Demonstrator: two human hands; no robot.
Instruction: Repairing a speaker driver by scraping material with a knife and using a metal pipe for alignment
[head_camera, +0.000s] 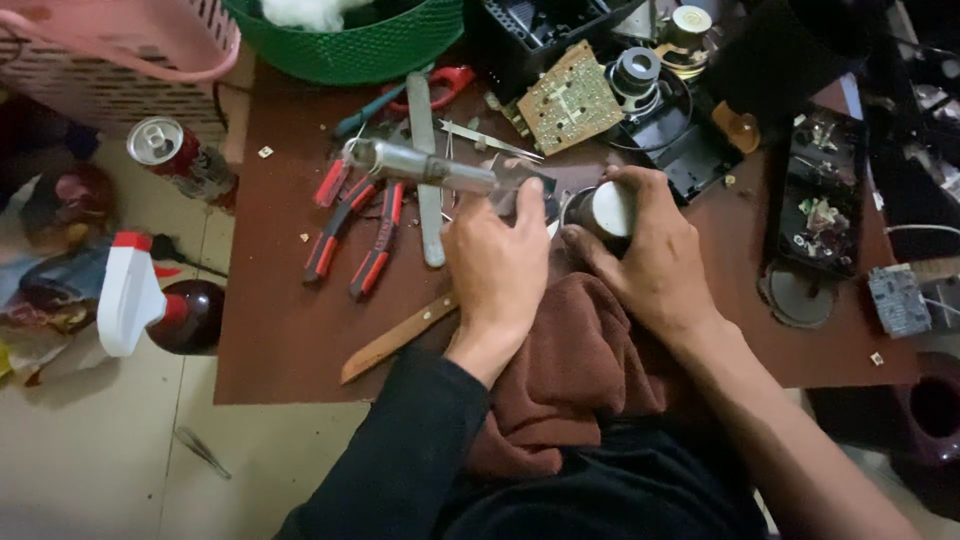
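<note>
Left hand: the left hand (497, 262) is curled into a fist around the handle of a metal hammer (420, 163), whose grey shaft runs left from the fist to a head above the pliers.
Right hand: the right hand (652, 252) is cupped over a small round speaker part (603, 210) with a pale face, fingers wrapped on its far and right side, thumb on the near side.
Held part, position: centre of the brown tabletop (290, 340), just right of the hammer hand, at the far edge of a brown cloth (575, 375).
Cloth: bunched under both wrists, hanging off the near table edge toward the person's lap.
Pliers: red-handled pliers (352, 225), more than one pair, lie left of the left hand, beneath the hammer shaft.
Knife: a wooden-handled knife (395, 338) lies near and left of the left wrist; its blade is hidden.
Metal file: a flat grey bar (426, 160) lies across the tools, pointing far.
Circuit board: a tan circuit board (570, 98) sits far of the hands, beside a loose speaker magnet (637, 76).
Baskets: a green basket (350, 45) far centre; a pink basket (110, 50) far left.
Floor, left: a drinks can (170, 152) and a dark spray bottle (150, 305) with a white trigger.
</note>
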